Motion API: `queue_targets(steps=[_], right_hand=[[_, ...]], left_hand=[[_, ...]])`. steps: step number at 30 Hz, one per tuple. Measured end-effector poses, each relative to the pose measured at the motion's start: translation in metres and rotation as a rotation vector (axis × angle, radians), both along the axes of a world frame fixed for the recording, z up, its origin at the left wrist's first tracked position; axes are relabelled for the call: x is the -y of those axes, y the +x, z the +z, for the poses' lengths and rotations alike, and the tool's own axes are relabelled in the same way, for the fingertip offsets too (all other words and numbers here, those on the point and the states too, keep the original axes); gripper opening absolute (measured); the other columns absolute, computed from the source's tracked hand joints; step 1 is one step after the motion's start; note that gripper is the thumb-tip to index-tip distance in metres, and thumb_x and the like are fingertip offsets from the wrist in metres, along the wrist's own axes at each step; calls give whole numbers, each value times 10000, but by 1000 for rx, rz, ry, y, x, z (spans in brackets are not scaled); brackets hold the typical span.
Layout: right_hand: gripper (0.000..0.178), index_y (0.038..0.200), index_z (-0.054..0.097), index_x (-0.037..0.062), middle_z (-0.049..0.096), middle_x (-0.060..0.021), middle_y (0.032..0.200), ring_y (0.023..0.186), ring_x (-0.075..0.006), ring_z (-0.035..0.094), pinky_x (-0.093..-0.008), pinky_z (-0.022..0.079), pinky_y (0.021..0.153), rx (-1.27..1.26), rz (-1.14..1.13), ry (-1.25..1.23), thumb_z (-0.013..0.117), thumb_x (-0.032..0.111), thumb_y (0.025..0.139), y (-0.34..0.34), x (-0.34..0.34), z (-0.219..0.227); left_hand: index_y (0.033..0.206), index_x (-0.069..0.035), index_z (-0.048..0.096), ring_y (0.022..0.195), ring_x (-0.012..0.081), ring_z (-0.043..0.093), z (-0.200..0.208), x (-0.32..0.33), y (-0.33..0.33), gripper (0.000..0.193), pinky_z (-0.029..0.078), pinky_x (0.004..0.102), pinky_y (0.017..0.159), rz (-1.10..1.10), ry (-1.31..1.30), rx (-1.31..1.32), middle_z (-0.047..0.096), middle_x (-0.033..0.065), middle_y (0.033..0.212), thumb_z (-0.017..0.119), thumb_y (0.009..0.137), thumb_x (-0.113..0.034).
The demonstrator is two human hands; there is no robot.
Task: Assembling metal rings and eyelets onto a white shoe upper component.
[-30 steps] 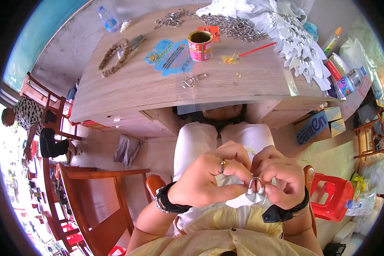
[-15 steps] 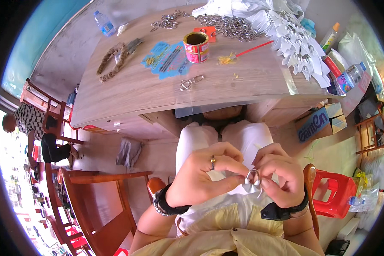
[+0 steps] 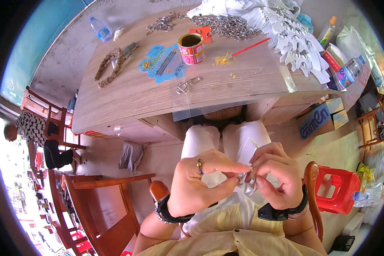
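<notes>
Silvery metal shows in a small curved piece [image 3: 250,176] held above the person's lap, between the fingertips of both hands. Its rounded part seems to face the table side, while a thin pale end trails back toward the person's body; the long axis looks to run roughly front to back, though blur and covering fingers hide the exact tilt.

On the left of it, the left hand [image 3: 199,183] pinches its side between thumb and forefinger. From the other side, the right hand [image 3: 281,177] has thumb and bent fingers closed at the piece, the thumb nearer the body.

Below are white trousers [image 3: 200,145]. Beyond the knees stands a wood-grain table [image 3: 132,102], with a few loose metal loops [image 3: 182,88] near its front edge. Farther back are a blue card [image 3: 164,70], an open pink tin [image 3: 193,55] and a red stick [image 3: 251,47], whose near end points left at yellow bits [image 3: 222,60]. Behind them lie heaped metal rings [image 3: 228,27], and to the right, overlapping white tags [image 3: 292,42] bearing metal pieces. A red stool [image 3: 345,187] stands on the floor at right.
</notes>
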State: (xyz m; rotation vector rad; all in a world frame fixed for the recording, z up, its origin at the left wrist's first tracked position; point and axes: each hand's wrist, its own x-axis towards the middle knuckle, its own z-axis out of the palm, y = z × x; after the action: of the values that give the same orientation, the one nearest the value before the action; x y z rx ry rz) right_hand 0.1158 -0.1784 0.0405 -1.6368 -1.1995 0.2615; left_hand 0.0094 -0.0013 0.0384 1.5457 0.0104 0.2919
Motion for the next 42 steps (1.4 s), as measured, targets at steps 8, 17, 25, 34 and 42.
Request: queue_targets(steps=[8,17,25,34,42], right_hand=[[92,763,592,50,626,-40,789,881,-252,576,-354,400,807,-133,56,56,618,-21,710,-6,3,2],[73,770,597,35,625,-59,799,892,-264,573,-347,414,800,-197,79,94,645,-5,732,-9,7,-2],[82,788,594,35,627,-63,798,906,-265,586,-354,401,814,-88,26,57,629,-12,731,-8,9,1],[84,786,601,40,627,-48,793,889,-263,585,-354,402,805,-82,28,61,632,-7,724,-11,7,3],[112,781,603,57,623,-29,773,867,-242,582,-356,389,798,61,-36,12,628,-18,702,-9,13,10]], left_hand=[[1012,-15,716,821,133,597,-11,2,2,315,461,273,755,-207,-440,-112,686,80,916,608,754,132],[916,46,717,756,180,573,-7,10,3,291,437,281,660,-198,-547,-206,635,125,820,588,667,123],[1030,-48,722,803,115,582,-5,11,-6,336,450,249,725,-109,-315,-64,662,63,875,597,778,135],[950,41,722,780,186,584,1,12,-5,293,435,270,679,-96,-394,-193,649,124,809,608,696,133],[1108,-28,688,866,147,607,11,-4,-3,302,469,282,776,-231,-164,-13,684,92,948,631,824,58]])
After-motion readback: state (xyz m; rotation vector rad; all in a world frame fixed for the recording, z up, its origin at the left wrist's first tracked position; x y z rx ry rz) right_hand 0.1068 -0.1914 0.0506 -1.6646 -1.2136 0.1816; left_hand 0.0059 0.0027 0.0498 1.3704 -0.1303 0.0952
